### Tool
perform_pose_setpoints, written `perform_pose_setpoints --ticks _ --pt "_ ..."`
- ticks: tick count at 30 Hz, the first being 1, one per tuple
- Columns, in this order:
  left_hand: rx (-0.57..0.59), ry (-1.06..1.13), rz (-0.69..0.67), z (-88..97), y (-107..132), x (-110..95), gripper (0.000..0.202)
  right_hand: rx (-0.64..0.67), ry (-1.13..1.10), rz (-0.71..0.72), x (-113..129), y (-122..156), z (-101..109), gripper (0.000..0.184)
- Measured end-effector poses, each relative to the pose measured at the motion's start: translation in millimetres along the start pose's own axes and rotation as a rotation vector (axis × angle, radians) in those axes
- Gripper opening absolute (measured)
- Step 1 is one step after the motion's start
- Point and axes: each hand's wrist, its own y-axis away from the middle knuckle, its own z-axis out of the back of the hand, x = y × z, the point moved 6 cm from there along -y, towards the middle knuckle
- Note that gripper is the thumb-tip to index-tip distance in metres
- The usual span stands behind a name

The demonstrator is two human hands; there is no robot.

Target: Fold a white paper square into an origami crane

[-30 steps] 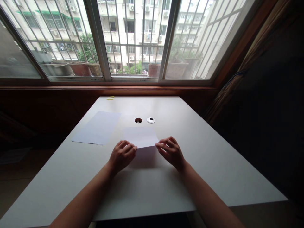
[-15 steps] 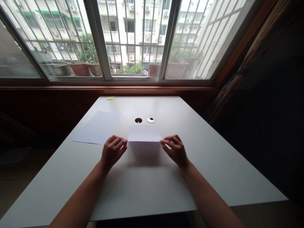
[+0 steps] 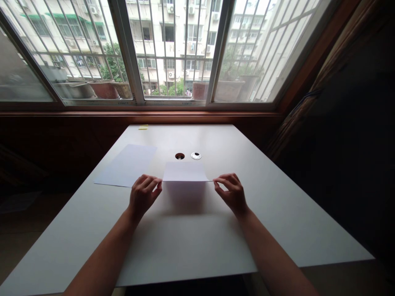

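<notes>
A small white sheet of paper (image 3: 185, 172) is stretched between my hands over the middle of the table, its near edge raised. Below that edge lies a soft shadow. At the sheet's left near corner, the thumb and fingers of my left hand (image 3: 143, 194) are pinched on it. My right hand (image 3: 233, 194) is closed in a pinch too, at the tip of a thin sliver of paper that runs out from the sheet's right near corner. Whether this sliver is a fold or a separate strip, I cannot tell.
A larger pale sheet (image 3: 128, 164) lies flat at the left of the white table (image 3: 191, 250). Beyond the held paper are an open cable hole (image 3: 180, 156) and a round grommet cover (image 3: 196, 156). Yellow sticky notes (image 3: 143, 127) lie near the far edge, below a barred window.
My hands have moved slightly apart. The paper has shifted a little to the left with my left hand, and a thin sliver now spans from its right corner to my right fingertips.
</notes>
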Motion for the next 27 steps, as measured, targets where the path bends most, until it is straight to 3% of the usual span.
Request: perform_pose_setpoints --ticks 7,15,20,27 --pt "0.001 0.002 -0.009 0.2 -1 -2 0.014 -0.026 -0.033 -0.047 -4 0 3 0.014" --pt "0.024 0.025 -0.071 0.5 -5 -11 0.017 0.235 -0.102 0.094 18 0 -23 0.035" --pt "0.053 0.043 -0.100 -0.8 -5 -14 0.017 0.292 -0.103 0.127 18 2 -31 0.017" --pt "0.069 0.077 -0.129 -2.6 -5 -16 0.015 0.259 -0.056 0.116 13 1 -28 0.015"
